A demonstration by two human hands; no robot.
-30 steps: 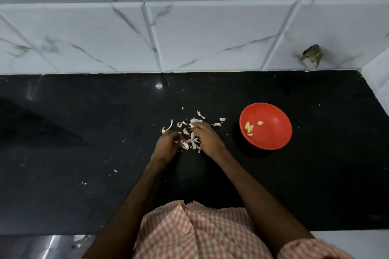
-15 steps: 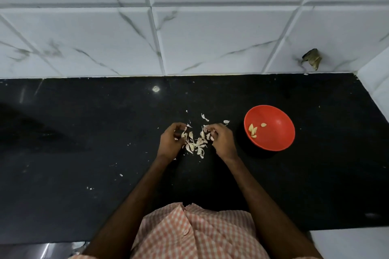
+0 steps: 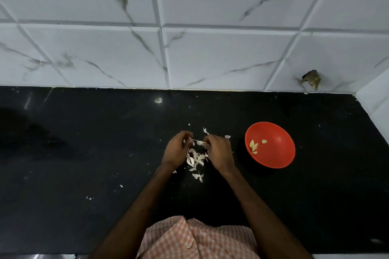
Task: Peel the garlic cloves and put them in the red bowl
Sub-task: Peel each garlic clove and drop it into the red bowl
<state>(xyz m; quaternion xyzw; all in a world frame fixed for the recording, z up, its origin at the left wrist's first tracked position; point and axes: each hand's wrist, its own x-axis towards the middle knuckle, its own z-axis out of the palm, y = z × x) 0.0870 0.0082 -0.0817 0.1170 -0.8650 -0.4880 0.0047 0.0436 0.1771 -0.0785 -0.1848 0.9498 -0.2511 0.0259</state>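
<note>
On the black counter (image 3: pixel 84 164), a pile of white garlic skins and cloves (image 3: pixel 195 159) lies between my hands. My left hand (image 3: pixel 176 149) and my right hand (image 3: pixel 219 151) are raised just above the pile with fingers curled. Together they pinch a small garlic clove (image 3: pixel 200 142), and a thin strip of skin stretches from it to the left fingers. The red bowl (image 3: pixel 280 160) sits to the right of my right hand, with several peeled cloves (image 3: pixel 253 146) inside it.
A white marble-tile wall (image 3: pixel 189 48) runs along the back of the counter and turns at the far right. A brown patch (image 3: pixel 311 79) marks the wall above the bowl. Small skin flakes (image 3: pixel 89 197) are scattered to the left.
My hands have lifted off the pile and drawn slightly apart. A strip of skin is now pulled out between them. The camera view has shifted a little.
</note>
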